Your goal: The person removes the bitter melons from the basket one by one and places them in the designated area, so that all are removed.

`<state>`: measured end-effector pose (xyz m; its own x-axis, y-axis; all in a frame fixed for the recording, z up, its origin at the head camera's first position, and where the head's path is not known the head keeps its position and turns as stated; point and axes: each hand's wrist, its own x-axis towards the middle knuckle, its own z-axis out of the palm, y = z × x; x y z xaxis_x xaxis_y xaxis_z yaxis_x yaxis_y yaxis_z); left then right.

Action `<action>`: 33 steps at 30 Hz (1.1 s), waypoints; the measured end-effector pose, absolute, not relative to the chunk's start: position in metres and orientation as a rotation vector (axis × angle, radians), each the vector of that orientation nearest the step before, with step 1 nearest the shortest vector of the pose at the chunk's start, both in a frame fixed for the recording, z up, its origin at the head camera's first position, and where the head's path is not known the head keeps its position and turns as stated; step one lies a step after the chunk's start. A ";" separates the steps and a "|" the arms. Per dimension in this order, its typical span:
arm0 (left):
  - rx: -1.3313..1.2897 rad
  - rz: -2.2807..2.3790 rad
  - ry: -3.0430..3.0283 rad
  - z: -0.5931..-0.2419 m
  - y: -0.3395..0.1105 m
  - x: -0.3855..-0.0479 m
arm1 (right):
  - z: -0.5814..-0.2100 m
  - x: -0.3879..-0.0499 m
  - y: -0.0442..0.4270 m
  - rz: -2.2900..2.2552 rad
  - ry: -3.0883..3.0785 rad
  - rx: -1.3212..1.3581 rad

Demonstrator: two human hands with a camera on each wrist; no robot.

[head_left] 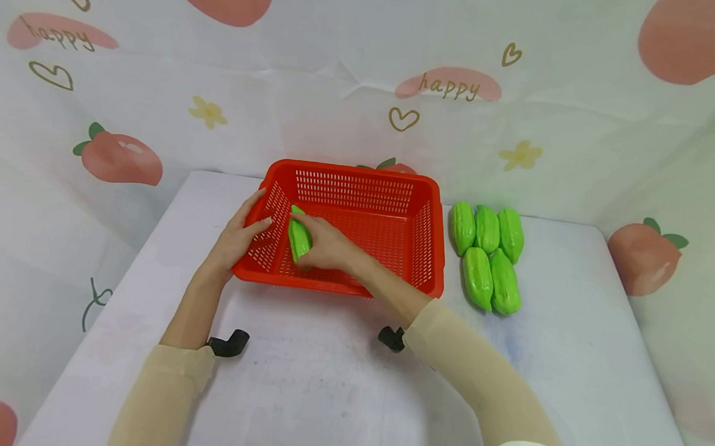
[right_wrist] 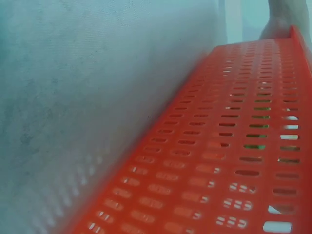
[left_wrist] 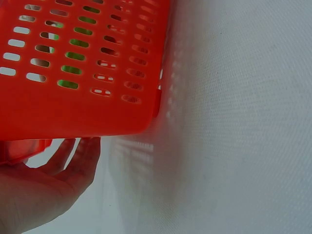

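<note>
A red plastic basket (head_left: 307,284) with slotted walls stands on the table near the back. At its left rim my left hand (head_left: 231,243) holds on, thumb over the rim and fingers along the outside. The left wrist view shows that hand (left_wrist: 51,187) against the basket's edge. Inside the basket, toward its left end, my right hand (head_left: 330,245) grips a green ribbed star fruit (head_left: 297,236) between thumb and fingers. In the right wrist view the basket wall (right_wrist: 195,141) hides the hand, and bits of green show through the slots.
Several more green star fruits (head_left: 477,278) lie in two rows on the table right of the basket. A pale cloth covers the table (head_left: 314,394). Behind it hangs a printed curtain (head_left: 338,116). Black wrist mounts (head_left: 229,344) stick out from both forearms.
</note>
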<state>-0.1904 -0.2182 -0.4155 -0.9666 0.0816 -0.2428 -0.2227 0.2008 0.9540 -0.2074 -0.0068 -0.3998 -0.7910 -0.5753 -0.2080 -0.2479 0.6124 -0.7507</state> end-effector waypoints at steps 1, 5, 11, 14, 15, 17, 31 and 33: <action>-0.135 1.840 2.236 -0.415 -0.218 -0.190 | -0.399 -0.207 -0.004 -1.046 2.403 -0.646; -0.142 1.826 2.245 -0.415 -0.218 -0.190 | -0.394 -0.206 0.005 -1.132 2.387 -0.612; -0.139 1.827 2.238 -0.413 -0.218 -0.191 | -0.389 -0.204 0.017 -1.297 2.360 -0.549; -0.143 1.825 2.218 -0.404 -0.214 -0.189 | -0.386 -0.202 0.022 -1.363 2.347 -0.528; -0.146 1.821 2.214 -0.403 -0.214 -0.189 | -0.385 -0.201 0.024 -1.381 2.343 -0.528; -0.141 1.809 2.217 -0.402 -0.214 -0.189 | -0.384 -0.200 0.027 -1.401 2.340 -0.536; -0.122 1.821 2.231 -0.413 -0.219 -0.189 | -0.374 -0.189 0.056 -1.481 2.313 -0.507; -0.125 1.828 2.220 -0.413 -0.219 -0.189 | -0.373 -0.189 0.061 -1.467 2.330 -0.495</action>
